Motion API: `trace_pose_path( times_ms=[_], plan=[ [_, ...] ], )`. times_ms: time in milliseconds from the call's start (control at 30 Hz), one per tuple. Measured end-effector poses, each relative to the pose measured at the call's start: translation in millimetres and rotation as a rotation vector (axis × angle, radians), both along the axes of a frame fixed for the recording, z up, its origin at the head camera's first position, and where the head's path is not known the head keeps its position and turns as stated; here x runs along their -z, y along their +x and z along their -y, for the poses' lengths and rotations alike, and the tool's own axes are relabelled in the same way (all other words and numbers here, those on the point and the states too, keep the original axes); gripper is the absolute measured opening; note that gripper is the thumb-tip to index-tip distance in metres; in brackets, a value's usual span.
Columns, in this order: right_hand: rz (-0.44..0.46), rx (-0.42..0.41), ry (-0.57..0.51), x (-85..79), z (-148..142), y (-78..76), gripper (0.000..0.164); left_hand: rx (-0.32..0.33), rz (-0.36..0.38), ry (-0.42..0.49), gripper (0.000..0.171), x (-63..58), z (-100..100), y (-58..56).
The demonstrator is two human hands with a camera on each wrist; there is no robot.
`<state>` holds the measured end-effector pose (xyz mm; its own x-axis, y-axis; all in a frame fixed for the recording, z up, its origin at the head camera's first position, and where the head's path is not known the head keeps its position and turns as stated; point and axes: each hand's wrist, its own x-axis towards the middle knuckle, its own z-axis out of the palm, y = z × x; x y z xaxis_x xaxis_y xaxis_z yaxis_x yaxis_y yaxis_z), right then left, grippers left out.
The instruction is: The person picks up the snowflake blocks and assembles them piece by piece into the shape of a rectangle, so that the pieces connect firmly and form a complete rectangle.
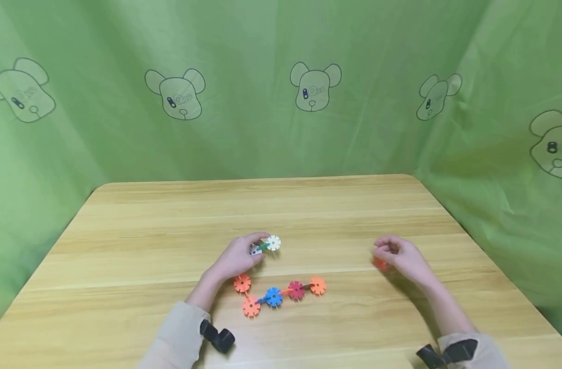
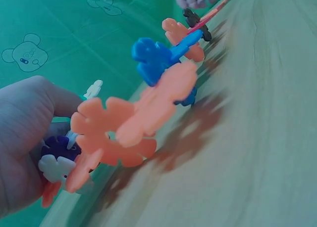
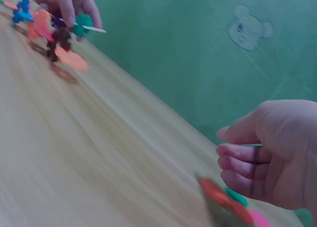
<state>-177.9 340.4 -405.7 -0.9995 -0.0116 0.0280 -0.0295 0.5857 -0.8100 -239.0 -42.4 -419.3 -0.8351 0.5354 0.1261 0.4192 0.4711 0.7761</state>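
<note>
My left hand (image 1: pixel 238 257) grips one end of a chain of slotted plastic snowflake discs. Around its fingers are a purple disc (image 2: pixel 60 148) and a white one; a green disc (image 3: pixel 82 25) and another white disc (image 1: pixel 273 243) stick out beyond them. From there the chain bends through orange discs (image 1: pixel 251 307), a blue disc (image 1: pixel 274 296) and a red disc (image 1: pixel 296 290) to an orange end disc (image 1: pixel 317 285). My right hand (image 1: pixel 402 260), fingers loosely bent and nothing visible in them, hovers by loose discs: an orange-red one (image 3: pixel 223 196), a green one (image 3: pixel 237 197) and a pink one (image 3: pixel 259 218).
A wood-grain table (image 1: pixel 170 210) lies under both hands. Green curtains (image 1: pixel 253 138) with printed bear heads stand behind it and at its sides. Black wrist cameras (image 1: pixel 223 340) are strapped over the light sleeves.
</note>
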Motion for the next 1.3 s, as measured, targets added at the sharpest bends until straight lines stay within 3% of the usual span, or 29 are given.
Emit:
trace_pose_path(
  times_ms=[367, 533, 900, 1100, 1300],
  plan=[
    [0.022, -0.030, 0.291, 6.8, -16.0, 6.3, 0.038, 0.000, 0.009, -0.005, 0.053, 0.3, 0.6, 2.5],
    [0.014, -0.051, 0.358, 5.9, -15.6, 3.2, 0.036, 0.007, 0.002, 0.000, 0.053, 1.1, 0.2, 1.8],
    [0.003, -0.093, 0.318, 3.0, -9.2, -4.6, 0.019, -0.004, 0.000, 0.003, 0.049, -1.2, -1.1, 2.2],
    [0.012, -0.110, 0.175, 0.3, 10.8, -10.0, 0.015, -0.031, -0.056, -0.020, 0.045, 0.9, -4.5, 0.6],
    [-0.021, -0.144, 0.185, -3.5, 35.9, -20.2, 0.016, -0.063, -0.085, -0.032, 0.042, 1.0, -8.0, 0.9]
  ],
)
